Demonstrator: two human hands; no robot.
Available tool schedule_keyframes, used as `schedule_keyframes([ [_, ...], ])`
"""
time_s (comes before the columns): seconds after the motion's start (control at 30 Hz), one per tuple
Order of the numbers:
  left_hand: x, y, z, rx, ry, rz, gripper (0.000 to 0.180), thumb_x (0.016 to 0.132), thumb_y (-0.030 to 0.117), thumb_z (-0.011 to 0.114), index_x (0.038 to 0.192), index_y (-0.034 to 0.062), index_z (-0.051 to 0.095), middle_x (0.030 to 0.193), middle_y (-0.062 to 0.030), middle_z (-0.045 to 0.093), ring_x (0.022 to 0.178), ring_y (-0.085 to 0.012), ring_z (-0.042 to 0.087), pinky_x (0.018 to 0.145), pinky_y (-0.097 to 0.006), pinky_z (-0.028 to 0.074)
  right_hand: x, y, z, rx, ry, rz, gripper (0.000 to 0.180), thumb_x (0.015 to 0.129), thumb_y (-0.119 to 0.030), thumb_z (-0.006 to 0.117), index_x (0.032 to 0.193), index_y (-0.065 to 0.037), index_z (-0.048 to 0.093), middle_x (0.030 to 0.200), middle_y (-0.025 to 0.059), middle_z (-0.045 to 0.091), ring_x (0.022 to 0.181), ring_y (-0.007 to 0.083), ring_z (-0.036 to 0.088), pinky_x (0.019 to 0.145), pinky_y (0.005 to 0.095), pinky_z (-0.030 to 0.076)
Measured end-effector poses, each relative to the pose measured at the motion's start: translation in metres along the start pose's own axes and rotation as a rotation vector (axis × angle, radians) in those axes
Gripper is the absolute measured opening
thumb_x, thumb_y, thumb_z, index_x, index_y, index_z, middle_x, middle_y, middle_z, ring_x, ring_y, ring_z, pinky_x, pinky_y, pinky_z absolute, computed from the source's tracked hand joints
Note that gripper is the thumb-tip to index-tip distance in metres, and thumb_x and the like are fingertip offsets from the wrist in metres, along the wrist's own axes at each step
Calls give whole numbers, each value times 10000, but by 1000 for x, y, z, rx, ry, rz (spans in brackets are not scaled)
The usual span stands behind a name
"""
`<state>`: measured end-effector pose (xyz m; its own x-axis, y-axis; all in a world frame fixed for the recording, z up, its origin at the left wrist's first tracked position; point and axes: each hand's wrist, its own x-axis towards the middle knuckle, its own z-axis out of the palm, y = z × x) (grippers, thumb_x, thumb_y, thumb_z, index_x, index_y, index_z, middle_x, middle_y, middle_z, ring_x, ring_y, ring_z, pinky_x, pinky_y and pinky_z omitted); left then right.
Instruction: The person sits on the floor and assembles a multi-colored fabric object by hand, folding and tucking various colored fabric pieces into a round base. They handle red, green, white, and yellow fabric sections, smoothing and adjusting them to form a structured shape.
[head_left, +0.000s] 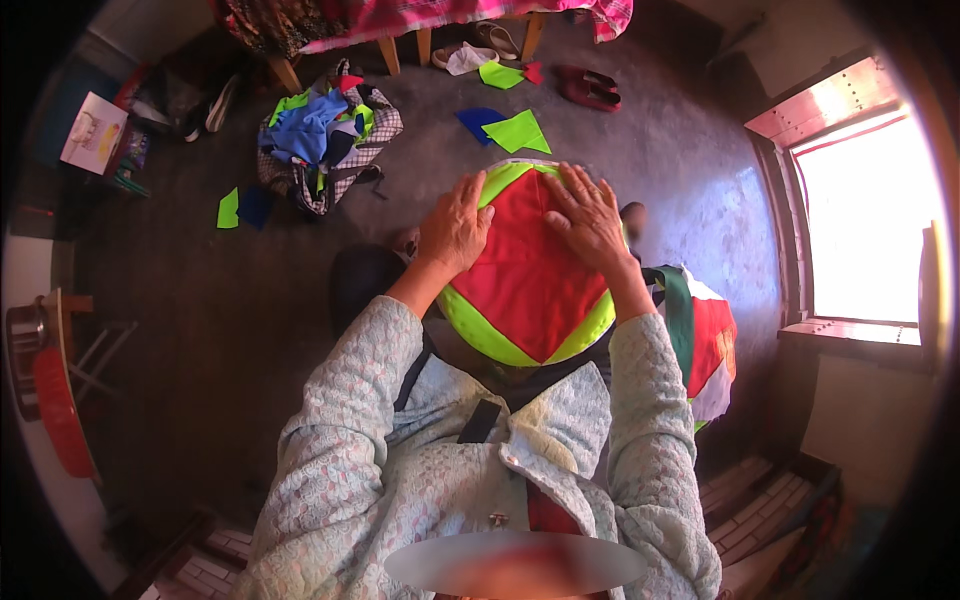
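Note:
A round padded cloth piece (525, 275), red in the middle with bright yellow-green edges, lies across my lap. My left hand (455, 232) rests flat on its left upper edge, fingers spread over the red and green cloth. My right hand (588, 218) presses flat on its upper right part, fingers pointing away from me. Neither hand grips anything; both lie palm down on the cloth.
A second red, white and green cloth piece (705, 345) lies at my right. A heap of coloured fabric scraps (325, 135) sits on the dark floor ahead, with loose green (517, 132) and blue (478, 120) scraps, shoes (588, 87) and wooden bed legs (390, 52) beyond. A bright window (865, 215) is at the right.

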<state>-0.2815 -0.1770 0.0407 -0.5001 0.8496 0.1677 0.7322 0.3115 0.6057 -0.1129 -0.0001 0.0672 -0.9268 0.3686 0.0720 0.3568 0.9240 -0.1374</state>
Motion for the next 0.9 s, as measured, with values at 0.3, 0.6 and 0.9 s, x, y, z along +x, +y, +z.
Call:
schedule_keyframes([
  [0.3,3,4,-2,21,-13,-15,513,970,285,481,1422,62,381,1385,-189,481,1171,-408,520,972,-460,449,-71,60,14,821,13,456,585,1015,-433,389,1521,-158,287,1537,157,323,1418,301,323,1123,353,298],
  [0.6,4,-3,5,82,93,48,511,934,275,549,1384,67,424,1307,-145,526,1047,-373,586,870,-454,507,-133,14,22,586,380,561,595,973,-383,486,1476,-91,362,1542,148,318,1439,291,289,1158,395,209],
  [0.9,3,-1,-2,42,1,8,529,957,302,500,1423,78,388,1384,-175,482,1193,-380,517,969,-448,454,-114,-24,9,27,125,223,584,933,-506,506,1459,-265,428,1581,77,266,1465,270,222,1163,532,109],
])
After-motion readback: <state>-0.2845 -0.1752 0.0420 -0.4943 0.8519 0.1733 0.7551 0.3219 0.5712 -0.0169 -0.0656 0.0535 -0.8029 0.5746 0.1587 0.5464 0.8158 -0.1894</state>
